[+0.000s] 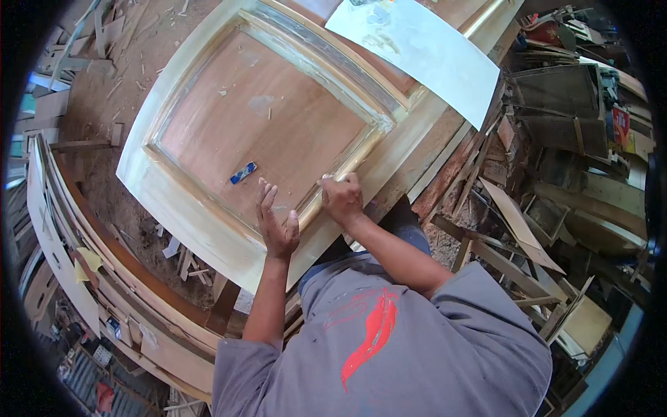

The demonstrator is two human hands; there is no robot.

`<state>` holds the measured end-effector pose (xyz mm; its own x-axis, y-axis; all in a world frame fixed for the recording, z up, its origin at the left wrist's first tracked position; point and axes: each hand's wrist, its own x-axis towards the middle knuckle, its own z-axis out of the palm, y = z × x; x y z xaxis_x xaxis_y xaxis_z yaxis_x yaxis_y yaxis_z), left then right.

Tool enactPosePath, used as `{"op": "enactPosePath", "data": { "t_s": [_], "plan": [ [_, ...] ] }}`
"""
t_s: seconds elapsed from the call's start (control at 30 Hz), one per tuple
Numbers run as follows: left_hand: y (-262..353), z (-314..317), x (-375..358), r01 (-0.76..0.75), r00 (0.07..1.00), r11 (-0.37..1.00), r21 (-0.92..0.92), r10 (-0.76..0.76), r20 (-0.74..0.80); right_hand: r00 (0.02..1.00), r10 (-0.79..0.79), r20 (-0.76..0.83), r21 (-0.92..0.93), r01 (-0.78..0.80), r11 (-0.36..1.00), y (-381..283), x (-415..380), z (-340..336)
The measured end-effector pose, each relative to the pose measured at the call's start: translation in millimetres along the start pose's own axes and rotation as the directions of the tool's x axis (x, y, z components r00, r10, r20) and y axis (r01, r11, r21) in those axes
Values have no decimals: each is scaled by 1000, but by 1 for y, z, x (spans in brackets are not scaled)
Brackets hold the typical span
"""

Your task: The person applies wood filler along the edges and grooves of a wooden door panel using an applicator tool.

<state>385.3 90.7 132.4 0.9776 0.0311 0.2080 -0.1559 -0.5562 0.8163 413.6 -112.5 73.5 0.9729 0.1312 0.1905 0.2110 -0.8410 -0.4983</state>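
A large wooden door panel (222, 125) with a raised moulding frame (198, 208) lies before me. My left hand (279, 226) is raised over the panel's near edge, its fingers apart and nothing in it. My right hand (342, 199) is closed against the near-right moulding, the fingers curled. Whatever it may hold is hidden. A small blue packet (243, 172) rests on the brown inner panel, a little beyond my left fingertips. Pale filler or smears mark the moulding's corners and grooves.
A white sheet (424, 55) with smears of paste lies over the door's far right part. Curved boards (132, 278) are stacked at left. Scrap wood (514, 264) and a wooden box frame (556, 104) crowd the right. Offcuts litter the dirt floor (97, 111).
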Motion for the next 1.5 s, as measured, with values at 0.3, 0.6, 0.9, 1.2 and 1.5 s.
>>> {"op": "enactPosePath", "data": {
  "t_s": [0.3,0.6,0.9,1.2,1.5],
  "plan": [
    [2,-17,-18,16,999,999,30,-15,-28,921,388,-38,269,-364,892,49,43,-57],
    [13,-27,-38,104,993,994,-22,-105,-50,971,213,-105,-147,-227,963,101,80,-49],
    [20,-29,-45,106,991,994,-17,-107,-75,997,70,39,-46,-69,997,13,5,-8],
    [33,-18,-35,62,993,997,-45,-66,-95,908,308,285,348,-397,850,-29,0,-51],
    [68,36,-3,123,989,985,-125,-132,-68,717,590,371,860,-506,74,107,70,-208]
  ]
}}
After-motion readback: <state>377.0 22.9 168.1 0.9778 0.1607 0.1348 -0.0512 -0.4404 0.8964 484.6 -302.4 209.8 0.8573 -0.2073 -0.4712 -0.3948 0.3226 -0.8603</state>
